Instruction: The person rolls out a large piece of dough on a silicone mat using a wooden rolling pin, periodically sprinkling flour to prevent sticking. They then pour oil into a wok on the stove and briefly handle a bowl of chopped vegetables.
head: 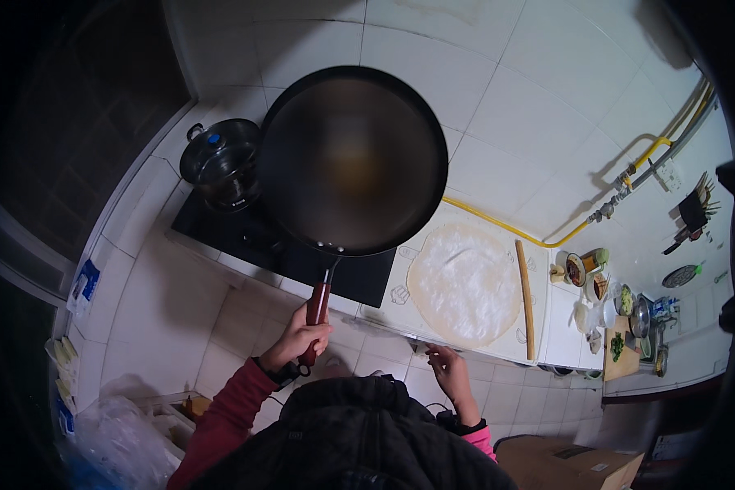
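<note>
My left hand (305, 334) is closed around the red-brown handle of a dark frying pan (352, 162), raised over the black cooktop (355, 278), its inner face towards the camera. The pan's inside looks blurred, with a faint yellowish patch. My right hand (446, 362) hangs by the counter's front edge, its fingers loosely curled and apart, holding nothing. Near it, a large flour-dusted round sheet of dough (465, 285) lies flat on a printed white mat (383, 315). Right of the dough rests a wooden rolling pin (526, 300).
A glass-lidded pot (223, 162) stands left of the pan. Small bowls (599, 286) and a wooden cutting board (621, 361) with chopped greens are at the far right. A yellow gas pipe (496, 223) runs behind the mat. A cardboard box (563, 462) and plastic bags (122, 444) sit low down.
</note>
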Demonstrator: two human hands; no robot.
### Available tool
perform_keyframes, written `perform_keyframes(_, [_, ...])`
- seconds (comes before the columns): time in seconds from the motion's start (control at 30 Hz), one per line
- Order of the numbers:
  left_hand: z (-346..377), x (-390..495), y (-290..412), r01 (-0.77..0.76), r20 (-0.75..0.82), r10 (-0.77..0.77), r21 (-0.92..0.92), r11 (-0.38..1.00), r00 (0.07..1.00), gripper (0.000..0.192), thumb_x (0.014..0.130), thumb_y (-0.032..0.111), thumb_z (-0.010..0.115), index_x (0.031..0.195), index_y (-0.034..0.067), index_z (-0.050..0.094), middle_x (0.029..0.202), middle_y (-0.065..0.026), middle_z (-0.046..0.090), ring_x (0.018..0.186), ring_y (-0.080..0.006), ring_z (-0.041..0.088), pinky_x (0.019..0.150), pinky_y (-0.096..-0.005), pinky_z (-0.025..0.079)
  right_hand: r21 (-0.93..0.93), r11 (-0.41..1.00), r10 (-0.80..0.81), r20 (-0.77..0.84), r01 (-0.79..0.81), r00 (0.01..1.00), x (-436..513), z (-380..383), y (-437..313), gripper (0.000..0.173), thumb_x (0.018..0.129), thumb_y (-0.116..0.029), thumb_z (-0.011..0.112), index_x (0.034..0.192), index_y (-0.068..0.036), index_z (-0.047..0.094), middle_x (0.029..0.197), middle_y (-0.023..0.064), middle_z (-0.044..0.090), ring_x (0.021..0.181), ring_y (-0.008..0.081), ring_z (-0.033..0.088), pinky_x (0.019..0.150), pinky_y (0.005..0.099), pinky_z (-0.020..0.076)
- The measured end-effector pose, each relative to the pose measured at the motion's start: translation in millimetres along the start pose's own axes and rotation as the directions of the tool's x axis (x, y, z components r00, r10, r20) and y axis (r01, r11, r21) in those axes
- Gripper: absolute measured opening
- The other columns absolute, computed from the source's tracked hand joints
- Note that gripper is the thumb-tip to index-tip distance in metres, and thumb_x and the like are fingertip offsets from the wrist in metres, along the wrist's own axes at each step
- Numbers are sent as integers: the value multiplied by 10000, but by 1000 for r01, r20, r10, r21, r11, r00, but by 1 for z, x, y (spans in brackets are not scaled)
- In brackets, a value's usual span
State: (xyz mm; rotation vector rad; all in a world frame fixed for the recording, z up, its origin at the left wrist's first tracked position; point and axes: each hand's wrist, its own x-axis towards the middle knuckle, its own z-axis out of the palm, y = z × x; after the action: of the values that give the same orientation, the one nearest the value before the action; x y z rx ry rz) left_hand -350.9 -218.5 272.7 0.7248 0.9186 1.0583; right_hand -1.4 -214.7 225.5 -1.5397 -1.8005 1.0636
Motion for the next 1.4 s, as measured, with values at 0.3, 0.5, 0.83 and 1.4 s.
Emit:
perform_keyframes(0.3, [28,-8,23,73,250,-23,-196,978,968,233,868,8,599,982,91,414,696,-17,467,472,-87,445,441,-261,408,-39,999,-13,18,14,1000,9,-7,-1,273,894,-21,599,1158,-45,665,970,131,704,771,236,693,691,320,550])
perform_keyframes(0.5, [43,-28,43,236,369,-119,-292,927,922,245,829,28,603,943,102,399,635,3,460,443,-62,422,409,-224,375,-36,999,-9,-6,9,1000,8,-14,2,276,897,-29,600,1165,-47,666,972,131,707,773,231,697,691,316,552])
perform_keyframes(0.83, [35,-61,80,471,411,-326,-323,821,851,210,856,56,540,984,105,381,607,39,428,376,-30,349,368,-190,328,26,999,41,28,-42,999,-1,-4,18,291,917,16,561,1194,-12,648,984,101,704,831,171,698,735,279,554])
perform_keyframes(1.4, [87,-126,201,680,-47,-695,-175,713,717,316,833,112,583,1098,72,415,639,28,413,423,-53,400,402,-220,384,180,982,44,100,-61,994,5,16,51,281,945,-22,558,1212,-19,644,982,110,708,820,156,683,754,277,545])
